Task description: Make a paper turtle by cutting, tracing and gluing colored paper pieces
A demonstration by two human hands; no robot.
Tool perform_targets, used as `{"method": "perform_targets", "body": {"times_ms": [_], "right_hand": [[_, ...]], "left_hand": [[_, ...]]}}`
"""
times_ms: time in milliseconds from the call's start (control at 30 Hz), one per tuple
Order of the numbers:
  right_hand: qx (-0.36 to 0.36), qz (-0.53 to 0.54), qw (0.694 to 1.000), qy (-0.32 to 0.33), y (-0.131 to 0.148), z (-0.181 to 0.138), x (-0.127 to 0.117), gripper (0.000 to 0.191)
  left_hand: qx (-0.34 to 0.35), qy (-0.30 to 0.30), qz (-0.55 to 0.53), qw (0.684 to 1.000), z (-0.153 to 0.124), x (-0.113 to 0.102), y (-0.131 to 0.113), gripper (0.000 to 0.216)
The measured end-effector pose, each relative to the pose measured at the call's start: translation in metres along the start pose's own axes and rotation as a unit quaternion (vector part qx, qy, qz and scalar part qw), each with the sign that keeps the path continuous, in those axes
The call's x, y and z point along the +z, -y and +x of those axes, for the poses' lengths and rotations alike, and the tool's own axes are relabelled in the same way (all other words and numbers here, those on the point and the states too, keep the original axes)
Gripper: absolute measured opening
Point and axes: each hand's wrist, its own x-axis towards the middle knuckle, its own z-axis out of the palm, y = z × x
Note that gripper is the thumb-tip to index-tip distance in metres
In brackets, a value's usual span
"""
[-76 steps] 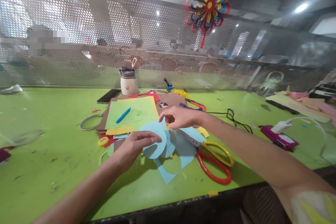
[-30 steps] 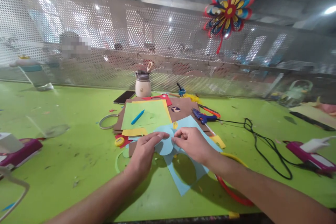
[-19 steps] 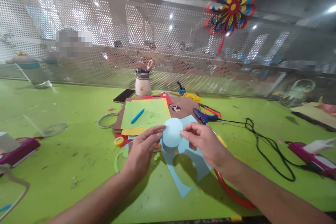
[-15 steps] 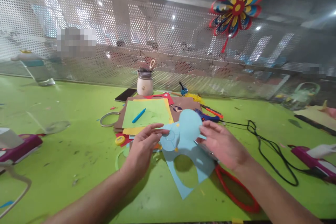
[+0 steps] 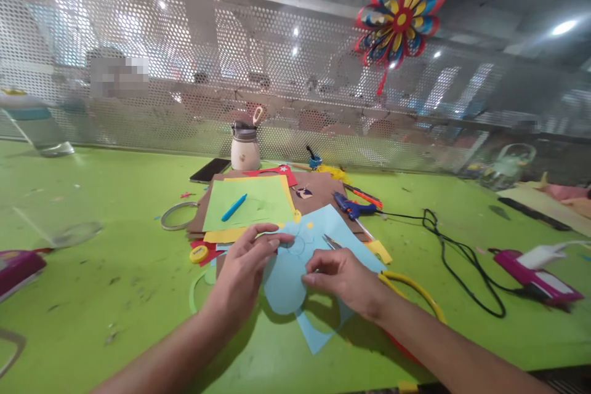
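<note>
A light blue paper cutout [image 5: 285,289] with a rounded lower end and a small drawn circle is between my hands. My left hand [image 5: 252,258] grips its upper left, index finger stretched along the drawn circle. With thumb and fingertips pinched together, my right hand [image 5: 339,278] is at the cutout's right edge. Scissors [image 5: 330,241] pass beneath or through my right hand; the blade tips show above it, and a yellow handle loop shows behind the wrist. Whether that hand holds them I cannot tell. Under both hands lies a light blue sheet [image 5: 332,225] with a cut-out opening.
Green and yellow paper [image 5: 268,197] with a blue marker [image 5: 234,207] lies on brown card. Nearby are a tape roll [image 5: 198,254], metal ring [image 5: 179,215], glue gun [image 5: 354,206], bottle [image 5: 245,148] and phone [image 5: 210,170]. A black cord [image 5: 455,258] runs right to a power strip [image 5: 535,274].
The cutout has turned so that its large round end points down toward me. My right hand has moved left and lower, and a yellow scissor handle now shows.
</note>
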Motion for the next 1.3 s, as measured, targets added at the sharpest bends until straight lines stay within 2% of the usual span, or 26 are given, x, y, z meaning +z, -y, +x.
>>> {"method": "perform_targets", "body": {"times_ms": [200, 433, 567, 633, 733, 867, 1100, 1300], "right_hand": [[-0.014, -0.041, 0.999, -0.015, 0.0, 0.002, -0.001, 0.026], [-0.018, -0.051, 0.998, -0.032, 0.0, -0.002, -0.006, 0.024], [-0.019, -0.068, 0.997, -0.027, 0.004, -0.006, -0.007, 0.02], [-0.018, -0.076, 0.997, -0.021, 0.006, -0.008, -0.008, 0.019], [-0.012, -0.085, 0.996, -0.004, 0.006, -0.01, -0.011, 0.019], [-0.007, -0.09, 0.996, 0.013, 0.005, -0.011, -0.014, 0.019], [-0.004, -0.096, 0.995, 0.028, 0.007, -0.009, -0.015, 0.02], [-0.027, -0.087, 0.995, 0.037, 0.008, -0.01, -0.015, 0.016]], "left_hand": [[-0.012, 0.007, -0.02, 1.0, -0.001, -0.001, -0.004, 0.022], [0.042, -0.013, -0.023, 0.999, 0.003, -0.01, -0.01, 0.015], [0.02, -0.034, -0.003, 0.999, 0.009, -0.012, -0.01, 0.016], [-0.01, -0.011, 0.018, 1.0, 0.011, -0.012, -0.008, 0.018], [-0.059, 0.06, 0.052, 0.995, 0.01, -0.011, -0.006, 0.022], [-0.068, 0.099, 0.066, 0.991, 0.007, -0.008, -0.006, 0.024], [-0.056, 0.07, 0.099, 0.991, 0.008, -0.006, -0.007, 0.029], [-0.055, 0.053, 0.106, 0.991, 0.01, -0.007, -0.007, 0.023]]}}
